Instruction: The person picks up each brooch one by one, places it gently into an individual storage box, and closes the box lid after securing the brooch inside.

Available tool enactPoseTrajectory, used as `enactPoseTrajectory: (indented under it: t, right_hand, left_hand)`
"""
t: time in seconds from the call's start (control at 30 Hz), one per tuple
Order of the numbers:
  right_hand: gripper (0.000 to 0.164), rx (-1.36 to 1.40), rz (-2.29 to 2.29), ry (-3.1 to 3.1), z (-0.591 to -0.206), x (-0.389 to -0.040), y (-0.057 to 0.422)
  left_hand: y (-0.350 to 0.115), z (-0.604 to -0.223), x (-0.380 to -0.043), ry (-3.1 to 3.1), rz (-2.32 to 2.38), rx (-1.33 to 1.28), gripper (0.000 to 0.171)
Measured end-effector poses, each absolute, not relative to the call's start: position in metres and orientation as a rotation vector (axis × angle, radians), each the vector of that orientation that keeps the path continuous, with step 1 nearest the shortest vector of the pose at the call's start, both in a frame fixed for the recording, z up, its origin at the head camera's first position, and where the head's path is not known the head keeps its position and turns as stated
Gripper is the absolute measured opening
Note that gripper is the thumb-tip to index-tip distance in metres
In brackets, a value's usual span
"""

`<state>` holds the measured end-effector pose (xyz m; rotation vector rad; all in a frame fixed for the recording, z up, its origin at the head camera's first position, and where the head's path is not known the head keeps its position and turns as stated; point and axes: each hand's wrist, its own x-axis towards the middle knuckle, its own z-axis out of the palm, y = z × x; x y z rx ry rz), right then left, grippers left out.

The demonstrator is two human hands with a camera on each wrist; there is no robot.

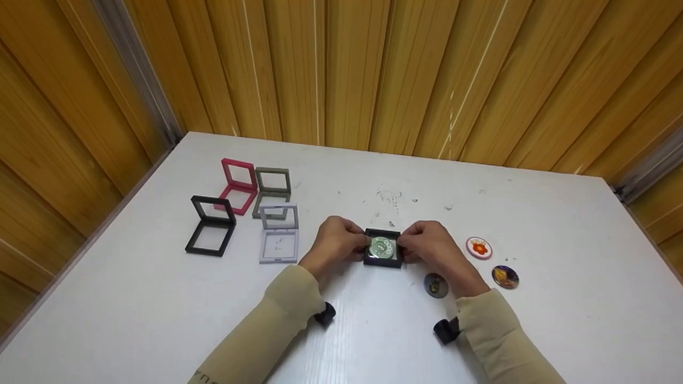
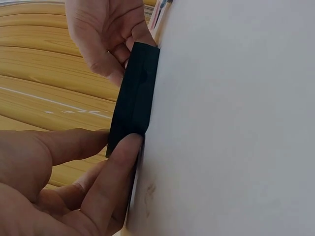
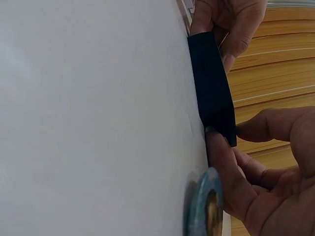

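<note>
A small black display frame [image 1: 383, 264] lies at the middle of the white table, with a round green badge [image 1: 381, 248] inside it. My left hand [image 1: 337, 240] pinches the frame's left side, and my right hand [image 1: 428, 244] pinches its right side. In the left wrist view the frame [image 2: 135, 93] shows edge-on, low against the tabletop, with fingers at both ends. The right wrist view shows the same dark edge of the frame [image 3: 211, 83]. A round badge with a bluish rim [image 3: 205, 206] lies close to my right fingers there.
Left of my hands stand open frames: pink [image 1: 240, 186], olive [image 1: 273, 181], black [image 1: 213, 226] and pale lilac [image 1: 279, 232]. At the right lie a red-flower badge [image 1: 479, 248], a dark yellow-patterned badge [image 1: 505, 277] and a grey-rimmed badge [image 1: 436, 286]. Wood-patterned panels [image 1: 347, 74] rise behind the table [image 1: 560, 229].
</note>
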<state>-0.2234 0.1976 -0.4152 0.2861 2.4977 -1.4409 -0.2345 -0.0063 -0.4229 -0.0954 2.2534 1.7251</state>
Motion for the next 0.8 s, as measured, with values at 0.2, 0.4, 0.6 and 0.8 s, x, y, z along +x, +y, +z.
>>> enactPoseTrajectory:
  t: [0.2,0.4,0.6,0.8]
  right_hand:
    - [0.015,0.289,-1.439,2.478,-0.412,-0.228,0.199]
    - [0.014,0.305,-1.415,2.48,-0.412,-0.231,0.197]
    - [0.015,0.318,-1.332,2.542,-0.41,-0.235,0.198]
    - [0.015,0.319,-1.307,2.556,-0.409,-0.235,0.197]
  left_hand:
    - [-0.005,-0.424,-0.236,2.283,1.732,-0.065,0.012]
    - [-0.006,-0.424,-0.235,2.279,1.737,-0.067,0.017]
    - [-0.005,-0.422,-0.234,2.26,1.758,-0.052,0.02]
    - [-0.006,-0.422,-0.236,2.21,1.799,-0.022,0.021]
